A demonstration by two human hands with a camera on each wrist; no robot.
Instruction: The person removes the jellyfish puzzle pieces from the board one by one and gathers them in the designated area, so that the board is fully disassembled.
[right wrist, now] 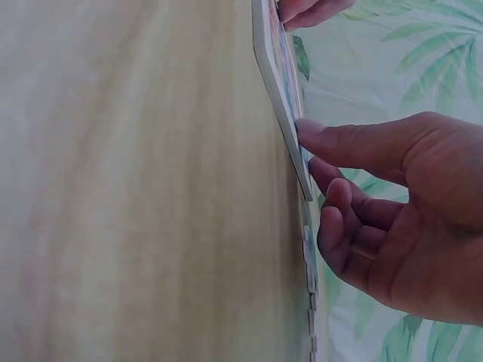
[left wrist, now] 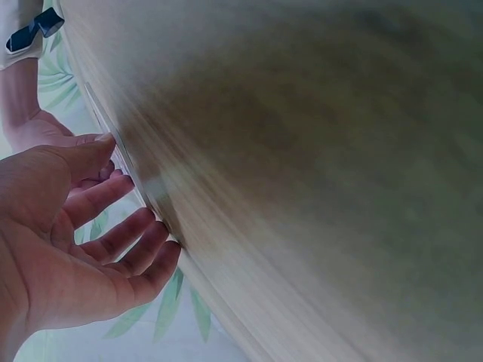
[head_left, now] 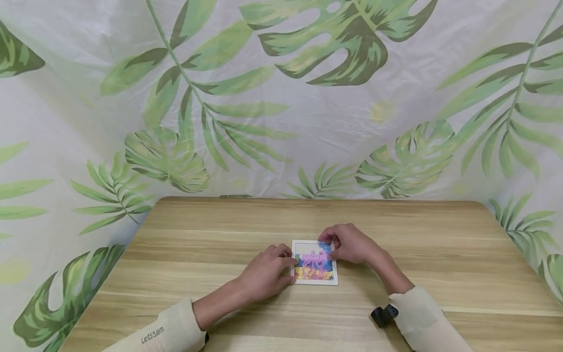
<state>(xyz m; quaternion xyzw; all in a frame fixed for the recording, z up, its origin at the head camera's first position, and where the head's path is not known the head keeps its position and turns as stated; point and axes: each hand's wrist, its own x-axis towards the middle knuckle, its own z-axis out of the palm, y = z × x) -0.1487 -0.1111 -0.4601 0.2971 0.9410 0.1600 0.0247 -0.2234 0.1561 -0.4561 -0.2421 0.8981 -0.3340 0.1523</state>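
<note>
A small square picture puzzle (head_left: 314, 282) with a white frame lies on the wooden table, its picture pink, blue and yellow. My left hand (head_left: 265, 274) is at its left side, with fingertips along the frame and one finger over the picture. In the left wrist view, the fingers of that left hand (left wrist: 98, 234) are loosely bent, their tips at the board's edge. My right hand (head_left: 353, 244) holds the upper right corner between thumb and forefinger. The right wrist view shows the right thumb (right wrist: 311, 134) on the white frame (right wrist: 275, 90) and the other fingers curled beneath.
The wooden table (head_left: 211, 220) spreads around the puzzle, with a leaf-printed cloth (head_left: 264, 122) hanging behind and at the sides. Thin flat pieces (right wrist: 310, 260) show edge-on below the frame in the right wrist view. A black device (head_left: 384, 315) sits at the right sleeve.
</note>
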